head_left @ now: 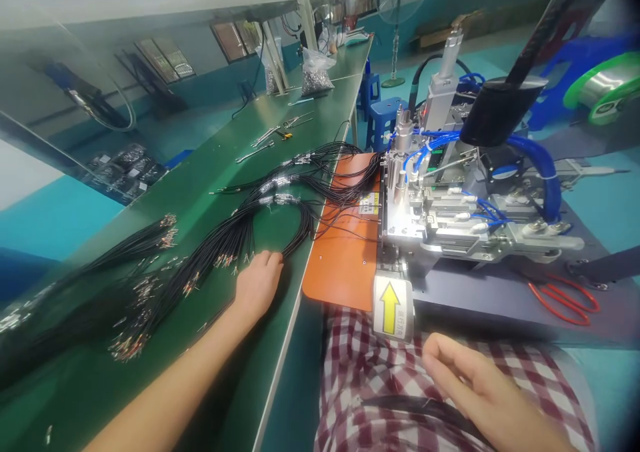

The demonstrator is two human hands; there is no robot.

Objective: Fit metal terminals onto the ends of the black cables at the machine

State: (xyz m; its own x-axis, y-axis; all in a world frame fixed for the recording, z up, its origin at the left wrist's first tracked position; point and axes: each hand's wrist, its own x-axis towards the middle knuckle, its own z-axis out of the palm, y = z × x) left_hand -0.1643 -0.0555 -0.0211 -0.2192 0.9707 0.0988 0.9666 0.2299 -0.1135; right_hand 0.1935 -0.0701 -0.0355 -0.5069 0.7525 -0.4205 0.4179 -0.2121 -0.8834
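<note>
My left hand (pixel 259 282) rests on the green table with its fingers curled down round a bundle of black cables (pixel 299 229). The bundle bends in a loop toward the table's right edge, and the part inside my grip is hidden. More black cables (pixel 210 239) with bare coppery ends fan out to the left of this hand. Over my lap, my right hand (pixel 470 382) is curled, thumb and forefinger tips close together, and I see nothing between them. A dark strip (pixel 405 404) lies across the checked cloth (pixel 350 372) beside it.
A bench machine (pixel 410 205) with blue hoses stands right, behind an orange plate (pixel 343 265) crossed by cables. Red-handled scissors (pixel 563 299) lie on its base. Hand tools (pixel 267 139) and a bag of small metal parts (pixel 316 72) sit farther back. A shelf (pixel 150 2) overhangs the table.
</note>
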